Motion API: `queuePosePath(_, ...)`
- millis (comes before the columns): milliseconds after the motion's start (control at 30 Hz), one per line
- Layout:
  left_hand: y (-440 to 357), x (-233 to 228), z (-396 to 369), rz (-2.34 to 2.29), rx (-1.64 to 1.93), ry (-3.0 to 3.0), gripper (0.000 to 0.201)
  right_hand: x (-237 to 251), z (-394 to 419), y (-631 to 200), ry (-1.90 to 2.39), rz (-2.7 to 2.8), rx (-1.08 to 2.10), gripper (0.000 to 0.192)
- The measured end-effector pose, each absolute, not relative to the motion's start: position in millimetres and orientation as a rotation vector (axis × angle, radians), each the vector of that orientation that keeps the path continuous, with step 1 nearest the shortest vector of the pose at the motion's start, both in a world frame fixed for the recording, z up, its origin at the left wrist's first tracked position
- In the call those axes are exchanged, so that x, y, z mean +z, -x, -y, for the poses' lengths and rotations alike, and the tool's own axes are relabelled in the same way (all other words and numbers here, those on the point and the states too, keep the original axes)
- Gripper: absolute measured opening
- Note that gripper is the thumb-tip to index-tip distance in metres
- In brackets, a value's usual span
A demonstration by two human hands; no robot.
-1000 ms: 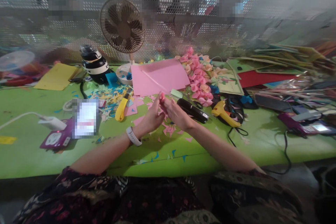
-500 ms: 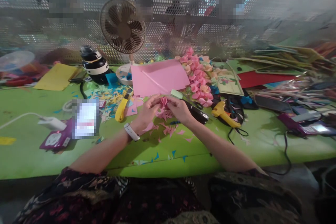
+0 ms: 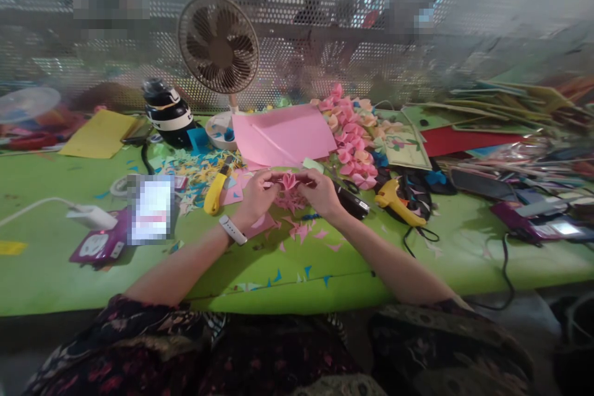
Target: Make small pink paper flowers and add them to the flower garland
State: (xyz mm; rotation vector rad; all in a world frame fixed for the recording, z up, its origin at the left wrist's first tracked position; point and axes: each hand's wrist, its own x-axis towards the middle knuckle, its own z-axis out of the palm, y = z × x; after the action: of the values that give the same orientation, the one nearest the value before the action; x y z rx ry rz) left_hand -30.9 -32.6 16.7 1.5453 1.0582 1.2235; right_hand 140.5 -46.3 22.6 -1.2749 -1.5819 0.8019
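Note:
My left hand [image 3: 256, 196] and my right hand [image 3: 321, 193] meet over the green table [image 3: 55, 272], both pinching a small folded pink paper piece [image 3: 289, 182] between their fingertips. A white band sits on my left wrist. Under the hands lie several small pink folded pieces and pink scraps [image 3: 297, 230]. A pink paper sheet [image 3: 282, 135] lies just behind the hands. A heap of finished pink and peach paper flowers [image 3: 353, 141] sits to the right of the sheet.
A yellow utility knife [image 3: 214, 193] lies left of my hands; a black tool [image 3: 351, 202] and yellow glue gun [image 3: 397, 199] lie right. A desk fan [image 3: 219, 44] and dark bottle [image 3: 166, 112] stand behind. Paper stacks [image 3: 501, 112] fill the right; a charger [image 3: 91, 218] lies left.
My hands have dropped from a raised position to just above the scraps and moved slightly away from me. The pink piece between the fingers now looks spread wider.

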Motion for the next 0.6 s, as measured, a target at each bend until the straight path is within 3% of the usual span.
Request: queuePosePath(600,30.3,9.3,30.3,-0.985,1.196,-1.333,0.026,14.9,40.9,-138.8,1.207,1.421,0.985,0.020)
